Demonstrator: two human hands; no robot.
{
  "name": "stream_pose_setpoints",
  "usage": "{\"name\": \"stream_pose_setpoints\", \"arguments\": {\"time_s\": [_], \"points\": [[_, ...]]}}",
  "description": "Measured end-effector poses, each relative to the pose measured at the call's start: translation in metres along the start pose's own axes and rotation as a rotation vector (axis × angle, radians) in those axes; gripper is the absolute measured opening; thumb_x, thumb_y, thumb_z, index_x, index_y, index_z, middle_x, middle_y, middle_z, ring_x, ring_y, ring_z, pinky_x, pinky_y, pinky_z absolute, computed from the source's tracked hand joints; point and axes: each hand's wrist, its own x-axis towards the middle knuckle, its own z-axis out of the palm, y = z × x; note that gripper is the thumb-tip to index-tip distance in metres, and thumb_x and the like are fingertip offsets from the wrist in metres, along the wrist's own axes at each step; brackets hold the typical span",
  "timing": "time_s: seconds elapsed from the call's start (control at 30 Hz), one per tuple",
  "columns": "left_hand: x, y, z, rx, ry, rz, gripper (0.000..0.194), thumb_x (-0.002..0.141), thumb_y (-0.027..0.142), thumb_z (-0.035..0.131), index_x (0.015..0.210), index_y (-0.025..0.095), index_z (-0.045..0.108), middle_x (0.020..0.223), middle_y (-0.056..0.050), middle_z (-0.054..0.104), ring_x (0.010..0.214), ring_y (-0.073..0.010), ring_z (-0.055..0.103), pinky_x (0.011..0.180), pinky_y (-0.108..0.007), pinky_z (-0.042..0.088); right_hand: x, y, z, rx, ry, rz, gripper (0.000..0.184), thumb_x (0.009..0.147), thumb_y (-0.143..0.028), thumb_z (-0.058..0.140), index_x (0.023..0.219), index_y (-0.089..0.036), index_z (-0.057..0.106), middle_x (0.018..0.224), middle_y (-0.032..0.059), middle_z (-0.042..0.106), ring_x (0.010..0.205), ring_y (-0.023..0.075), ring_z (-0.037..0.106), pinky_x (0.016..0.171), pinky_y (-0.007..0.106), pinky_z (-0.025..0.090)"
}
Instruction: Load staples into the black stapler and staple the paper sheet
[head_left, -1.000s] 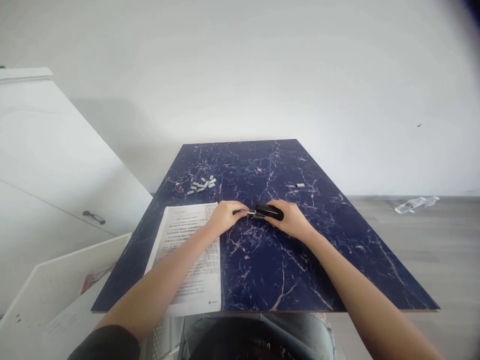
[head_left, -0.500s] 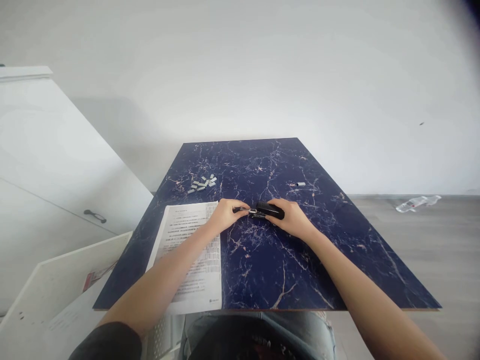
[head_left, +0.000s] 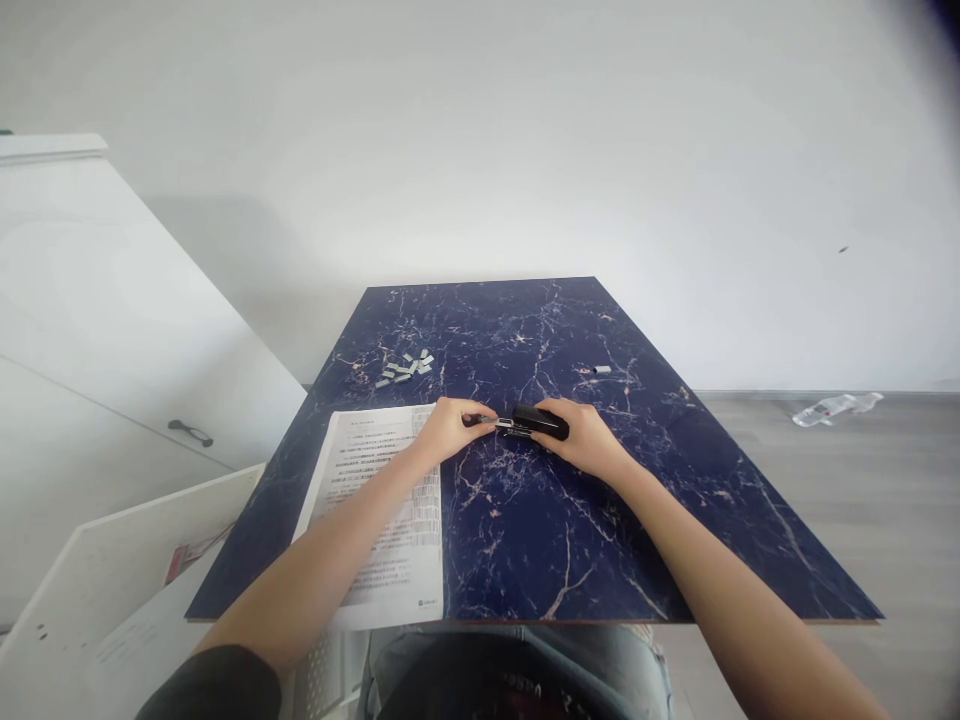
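A small black stapler lies on the dark blue marbled table, near its middle. My right hand is wrapped around the stapler's right end. My left hand is closed in a pinch at the stapler's left end, where a metal part sticks out. What the left fingers pinch is too small to name. A printed paper sheet lies under my left forearm, reaching the table's near edge.
Several loose staple strips lie at the table's far left. One small metal piece sits at the far right. A white cabinet and a white board stand left of the table. A plastic bottle lies on the floor.
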Motion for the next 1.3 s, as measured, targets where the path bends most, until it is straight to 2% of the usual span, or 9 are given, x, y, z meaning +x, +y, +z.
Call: {"name": "stream_pose_setpoints", "arguments": {"time_s": [0.2,0.37,0.5,0.6,0.77,0.87,0.97,1.07,1.3], "points": [[0.0,-0.002,-0.002,0.021,-0.017,0.0,0.021,0.085,0.028,0.079,0.106,0.026,0.08,0.106,-0.003,0.08,0.091,-0.0213,0.074,0.086,-0.036,0.06,0.0,0.0,-0.001,0.005,-0.012,0.005,0.023,0.086,-0.03,0.07,0.108,-0.025,0.068,0.092,0.0039,0.073,0.08,0.0225,0.067,0.074,0.035,0.05],[0.0,-0.007,-0.006,0.036,-0.082,0.162,0.019,0.094,0.029,0.067,0.108,0.027,0.08,0.112,-0.004,0.079,0.099,-0.0212,0.075,0.094,-0.038,0.06,0.0,-0.002,-0.002,0.018,-0.013,0.005,0.023,0.086,-0.03,0.07,0.108,-0.025,0.068,0.093,0.0041,0.073,0.081,0.0227,0.067,0.075,0.035,0.05],[0.0,-0.009,-0.009,0.097,-0.059,0.219,0.018,0.093,0.029,0.069,0.106,0.026,0.081,0.109,-0.005,0.079,0.096,-0.0211,0.076,0.095,-0.039,0.06,0.0,-0.001,-0.001,0.024,-0.006,0.0,0.023,0.085,-0.03,0.071,0.108,-0.025,0.068,0.093,0.0041,0.074,0.081,0.0229,0.068,0.075,0.035,0.051],[0.0,-0.008,-0.01,0.099,-0.041,0.189,0.017,0.091,0.029,0.072,0.105,0.026,0.081,0.106,-0.004,0.08,0.096,-0.0213,0.076,0.094,-0.038,0.06,0.0,0.001,-0.001,0.028,-0.009,-0.001,0.023,0.085,-0.03,0.071,0.108,-0.025,0.069,0.093,0.004,0.074,0.081,0.0224,0.068,0.075,0.035,0.051],[-0.001,-0.008,-0.013,0.055,-0.009,0.075,0.029,0.085,0.026,0.079,0.114,0.025,0.078,0.11,-0.005,0.079,0.094,-0.021,0.077,0.093,-0.038,0.06,0.0,-0.001,-0.005,0.074,-0.014,0.012,0.031,0.082,-0.035,0.075,0.111,-0.026,0.068,0.097,0.0038,0.075,0.084,0.0229,0.069,0.078,0.036,0.052],[-0.002,-0.011,-0.017,0.004,-0.014,0.052,0.025,0.084,0.026,0.079,0.109,0.023,0.078,0.103,-0.005,0.08,0.09,-0.0205,0.077,0.091,-0.037,0.061,-0.001,-0.003,-0.009,0.176,0.02,0.052,0.036,0.085,-0.048,0.072,0.112,-0.025,0.069,0.104,0.0057,0.075,0.089,0.0251,0.07,0.082,0.038,0.053],[-0.001,-0.015,-0.02,-0.031,-0.023,0.037,0.019,0.086,0.026,0.077,0.105,0.023,0.079,0.099,-0.004,0.08,0.09,-0.0199,0.077,0.09,-0.036,0.06,-0.001,0.0,-0.009,0.361,0.113,0.158,0.043,0.099,-0.059,0.046,0.101,-0.024,0.071,0.101,0.0063,0.076,0.092,0.0254,0.069,0.087,0.039,0.053],[0.0,-0.016,-0.02,-0.031,-0.024,0.043,0.011,0.086,0.026,0.077,0.096,0.023,0.08,0.098,-0.003,0.08,0.091,-0.0201,0.076,0.092,-0.036,0.059,0.001,0.005,-0.001,0.574,0.189,0.266,0.059,0.104,-0.063,0.028,0.094,-0.023,0.071,0.1,0.0073,0.076,0.096,0.0252,0.069,0.09,0.04,0.053],[0.003,-0.004,-0.003,-0.107,-0.094,0.071,0.015,0.081,0.023,0.081,0.097,0.022,0.08,0.096,-0.002,0.08,0.087,-0.018,0.075,0.088,-0.03,0.058,0.006,0.009,0.012,0.893,0.273,0.36,0.054,0.098,-0.065,0.041,0.085,-0.023,0.071,0.088,0.0068,0.072,0.082,0.0224,0.066,0.084,0.036,0.052]]}}
